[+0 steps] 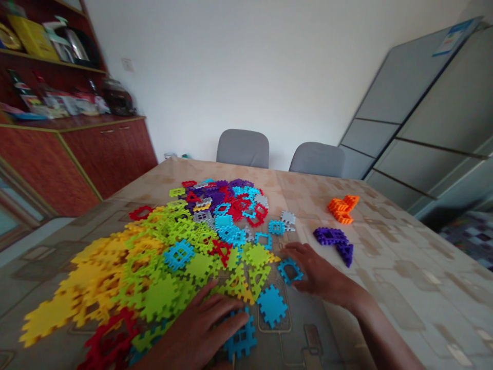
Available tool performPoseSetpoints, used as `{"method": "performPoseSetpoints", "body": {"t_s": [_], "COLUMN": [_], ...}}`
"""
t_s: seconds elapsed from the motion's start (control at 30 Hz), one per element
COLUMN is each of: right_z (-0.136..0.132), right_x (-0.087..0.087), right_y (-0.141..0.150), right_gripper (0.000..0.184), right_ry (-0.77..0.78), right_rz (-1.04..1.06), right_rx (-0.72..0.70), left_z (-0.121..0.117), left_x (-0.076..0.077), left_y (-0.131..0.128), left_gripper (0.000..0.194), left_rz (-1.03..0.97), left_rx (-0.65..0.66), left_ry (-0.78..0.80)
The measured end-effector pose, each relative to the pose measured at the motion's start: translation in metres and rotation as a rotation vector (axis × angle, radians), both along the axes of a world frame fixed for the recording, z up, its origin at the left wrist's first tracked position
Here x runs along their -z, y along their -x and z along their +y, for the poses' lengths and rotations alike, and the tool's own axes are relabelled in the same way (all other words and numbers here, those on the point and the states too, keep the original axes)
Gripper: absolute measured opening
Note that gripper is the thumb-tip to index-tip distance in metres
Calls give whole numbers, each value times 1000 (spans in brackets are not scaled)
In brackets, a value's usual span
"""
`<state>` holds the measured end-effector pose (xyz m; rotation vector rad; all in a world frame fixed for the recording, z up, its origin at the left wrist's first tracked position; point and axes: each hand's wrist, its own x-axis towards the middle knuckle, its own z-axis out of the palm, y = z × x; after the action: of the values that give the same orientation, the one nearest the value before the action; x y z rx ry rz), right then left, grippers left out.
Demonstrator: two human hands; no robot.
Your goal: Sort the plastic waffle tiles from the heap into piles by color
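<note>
When viewed from the head camera, with the blue plate (272, 306) as dial centre and twelve pointing away from the wearer: two bare hands, low over a patterned table (408, 267) strewn with toothed plastic pieces.
Right hand (318, 271): at two o'clock, arched beside and partly around the blue frame piece (283, 272), with thumb near its lower right edge and fingers reaching past its far side; cannot tell whether pinching or only touching.
Left hand (204, 324): between eight and nine, loosely spread, one finger across the upper edge of the blue window piece (242, 339); underside hidden, so cannot tell whether gripped.
Blue plate: flat between both hands, apart from either.
Good handling: probably best to take the frame piece by opposite toothed edges, fingertips clear of the opening; press lightly, and keep the left fingers from snagging lime teeth close by.
Heap: from nine round towards twelve, yellow pieces (102, 257) outermost, lime pieces (162, 298) nearer the left hand, mixed colours beyond.
Clusters: purple cluster (331, 236) near two o'clock, orange cluster (341, 209) farther off near one.
Backdrop: grey chairs (242, 149) around twelve, red-brown cabinet (111, 154) between ten and eleven.
</note>
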<state>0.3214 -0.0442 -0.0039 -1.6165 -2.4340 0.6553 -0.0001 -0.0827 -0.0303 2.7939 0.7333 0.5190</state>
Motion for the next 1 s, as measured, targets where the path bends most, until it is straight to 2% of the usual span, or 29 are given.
{"method": "performPoseSetpoints", "body": {"t_s": [0.13,0.4,0.63,0.8,1.0], "right_z": [2,1,-5,-13,-12], "right_x": [-1,0,-9,-18,-14], "right_y": [2,2,10,19,22], "right_gripper": [69,67,60,57,56], "right_ry": [24,6,-30,-13,-2], "right_rz": [27,-57,-50,12,-8], "right_rx": [-86,30,16,-21,-49], "left_z": [-1,3,4,4,5], "left_x": [4,5,6,7,4], "left_y": [1,6,6,5,5], "left_gripper": [65,74,50,56,56], "left_rz": [-10,10,-58,-48,-39], "left_rx": [-18,-27,-63,-61,-53], "left_ry": [11,15,-34,38,90]}}
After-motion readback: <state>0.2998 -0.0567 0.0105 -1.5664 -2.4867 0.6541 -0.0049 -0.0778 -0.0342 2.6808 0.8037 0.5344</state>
